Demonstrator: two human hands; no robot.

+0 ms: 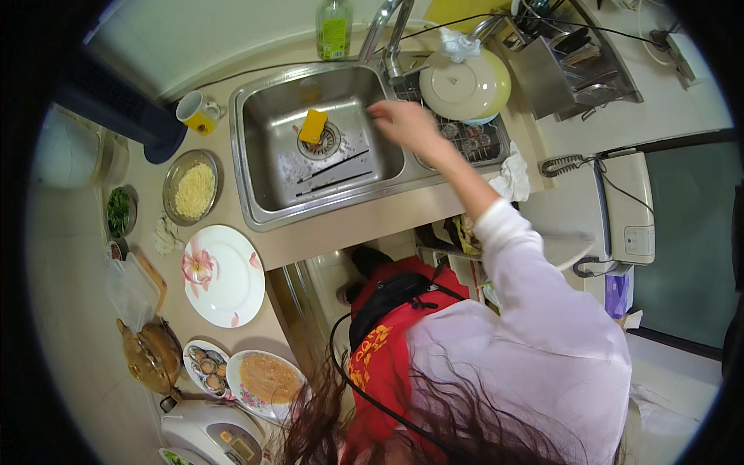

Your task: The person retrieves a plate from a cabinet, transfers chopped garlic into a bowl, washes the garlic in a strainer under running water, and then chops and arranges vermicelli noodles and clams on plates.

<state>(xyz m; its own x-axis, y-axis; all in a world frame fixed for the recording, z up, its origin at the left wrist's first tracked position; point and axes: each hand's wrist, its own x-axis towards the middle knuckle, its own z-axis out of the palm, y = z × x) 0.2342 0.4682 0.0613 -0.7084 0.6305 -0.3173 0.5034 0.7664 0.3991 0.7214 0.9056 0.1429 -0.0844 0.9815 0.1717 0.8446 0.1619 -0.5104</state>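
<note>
My right hand (404, 128) reaches over the right side of the stainless steel sink (261, 218), just below the faucet (392, 67); its fingers are slightly blurred and curled, so whether they hold anything is unclear. In the basin a yellow sponge (314, 126) rests on the drain strainer (321, 145). A pair of dark chopsticks (334, 183) lies on the basin floor. Right of my hand, an upturned plate (456, 87) leans on the dish rack (485, 139). My left hand is out of view.
Left of the sink stand a mug (200, 125), a steel bowl of chopped pale food (195, 189) and a flowered white plate (224, 276). Nearer are a plate of shellfish (207, 367), a plate of orange-brown food (270, 378) and a rice cooker (203, 430). A green bottle (334, 35) stands behind the sink.
</note>
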